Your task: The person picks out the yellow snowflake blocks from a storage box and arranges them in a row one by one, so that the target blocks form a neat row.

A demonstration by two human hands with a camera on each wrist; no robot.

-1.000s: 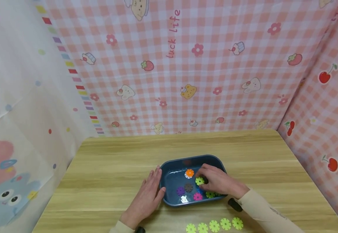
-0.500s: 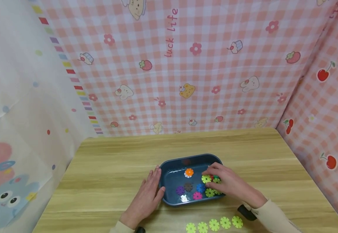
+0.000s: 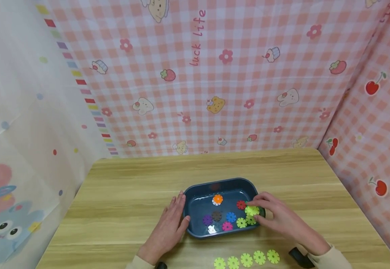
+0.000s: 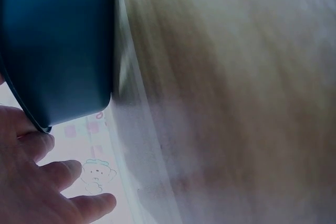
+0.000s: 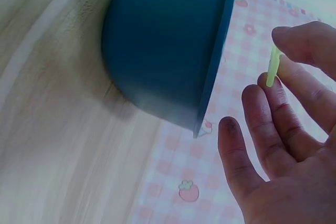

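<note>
My right hand (image 3: 279,215) pinches a yellow-green snowflake disc (image 3: 252,210) over the right end of a dark blue basin (image 3: 196,206). In the right wrist view the disc (image 5: 273,67) shows edge-on between thumb and fingertips, beside the basin's outer wall (image 5: 163,45). My left hand (image 3: 168,228) rests against the basin's left rim with its fingers extended; the left wrist view shows fingers (image 4: 60,174) by the rim. Inside the basin lie orange, white, purple, grey, blue, pink and red discs, plus yellow-green ones (image 3: 241,223) near the right end.
A row of several yellow-green discs (image 3: 246,259) lies on the wooden table (image 3: 131,198) in front of the basin. A pink checked cloth (image 3: 188,93) hangs behind the table, with more cloth at both sides.
My right hand has moved right with the pinched disc, from above the basin's inside to its right rim. The red disc has come into view. My left hand has stayed put.
</note>
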